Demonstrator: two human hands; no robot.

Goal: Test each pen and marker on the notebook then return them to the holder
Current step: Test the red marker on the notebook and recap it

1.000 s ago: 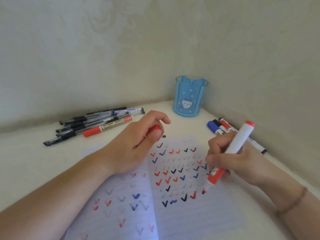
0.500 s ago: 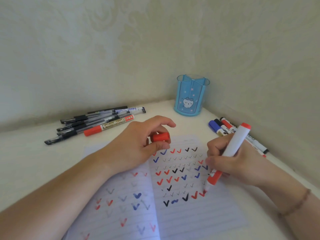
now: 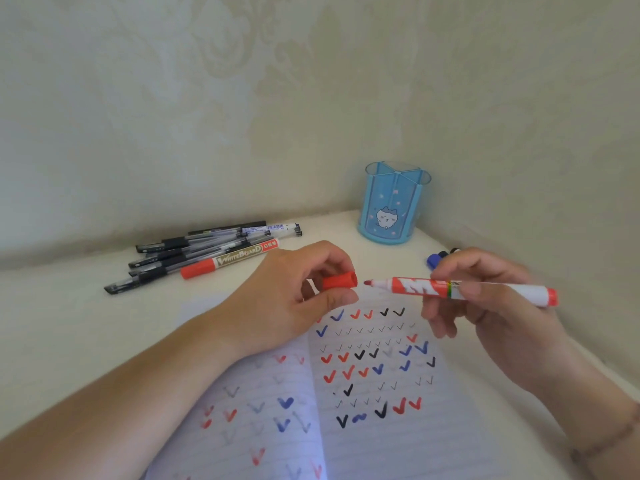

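My right hand (image 3: 491,306) grips a red-and-white marker (image 3: 460,289), held level above the notebook with its bare tip pointing left. My left hand (image 3: 294,299) pinches the marker's red cap (image 3: 341,281) between thumb and fingers, its open end facing the tip a small gap away. The open lined notebook (image 3: 381,427) lies beneath both hands, covered in red, blue and black tick marks. The blue pen holder (image 3: 394,206) with a cartoon cat stands in the far corner with nothing showing above its rim.
A pile of several black pens (image 3: 194,251) and a red whiteboard marker (image 3: 230,263) lies at the left near the wall. More markers with blue and black caps (image 3: 438,258) lie at the right, mostly hidden behind my right hand. Walls close in behind and on the right.
My right hand lifted the marker off the page and turned it level, tip to the left. My left hand brought the red cap up in line with the tip.
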